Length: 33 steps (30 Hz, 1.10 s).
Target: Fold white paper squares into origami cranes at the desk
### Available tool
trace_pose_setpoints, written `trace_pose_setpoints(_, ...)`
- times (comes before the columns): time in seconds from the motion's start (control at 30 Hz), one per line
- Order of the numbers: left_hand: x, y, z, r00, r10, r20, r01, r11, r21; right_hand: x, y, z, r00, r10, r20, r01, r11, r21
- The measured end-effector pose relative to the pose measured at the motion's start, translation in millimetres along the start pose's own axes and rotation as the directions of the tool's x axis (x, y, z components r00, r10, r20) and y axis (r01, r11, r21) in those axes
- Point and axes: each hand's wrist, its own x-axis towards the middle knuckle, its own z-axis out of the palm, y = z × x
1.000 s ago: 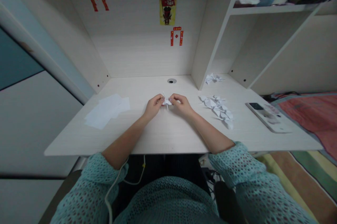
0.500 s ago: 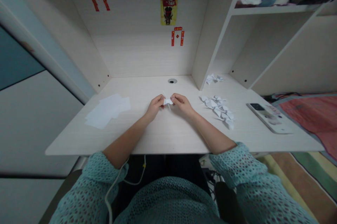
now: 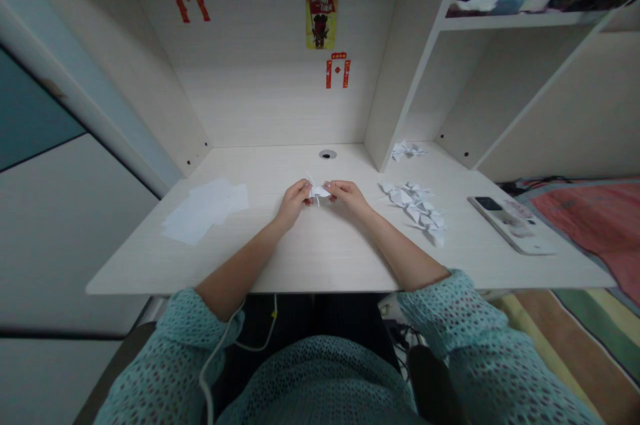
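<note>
A small folded white paper piece [image 3: 319, 192] with thin pointed ends is held between my two hands, just above the middle of the desk. My left hand [image 3: 294, 200] pinches its left side. The thumb and fingers of my right hand [image 3: 349, 194] grip its right side. Further right lies a cluster of folded white paper pieces [image 3: 417, 205], with a few more folded pieces [image 3: 407, 150] behind it by the shelf. Flat white paper sheets [image 3: 205, 208] overlap on the left of the desk.
A phone [image 3: 513, 224] lies on the right of the white desk [image 3: 310, 258]. An upright panel [image 3: 400, 78] stands behind the paper cluster. A round cable hole [image 3: 327, 154] is at the back. A pale cable [image 3: 205, 372] hangs by my left sleeve.
The folded paper piece has turned slightly between my fingers and looks flatter and wider on its right side. My right fingers have shifted a little; the arms stay in place.
</note>
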Motion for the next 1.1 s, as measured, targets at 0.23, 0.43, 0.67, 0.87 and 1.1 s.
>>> trace_pose_setpoints(0.23, 0.6, -2.8, 1.0, 0.994, -0.105, 0.024, 0.107, 0.986, -0.129, 3.7, 7.6, -2.4, 1.0, -0.027, 0.009, 0.026, 0.994, 0.109)
trace_pose_setpoints(0.43, 0.0, 1.3, 2.6, 0.988, -0.154, 0.018, 0.154, 0.965, -0.214, 3.9, 10.4, -0.5, 1.0, 0.02, -0.014, -0.019, 0.995, 0.096)
trace_pose_setpoints(0.67, -0.4, 2.1, 3.8, 0.994, -0.109, -0.008, 0.107, 0.988, -0.108, 6.1, 13.6, -1.8, 0.992, 0.056, -0.11, -0.045, 0.994, 0.095)
trace_pose_setpoints(0.87, 2.1, -3.5, 0.1, 0.977, -0.049, -0.209, 0.065, 0.995, 0.071, 3.8, 7.5, 0.2, 0.982, 0.149, -0.114, -0.124, 0.971, 0.203)
trace_pose_setpoints(1.1, -1.1, -3.4, 6.1, 0.983, -0.061, -0.172, 0.072, 0.996, 0.06, -1.0, 2.5, 12.1, 0.985, 0.005, -0.175, 0.012, 0.996, 0.092)
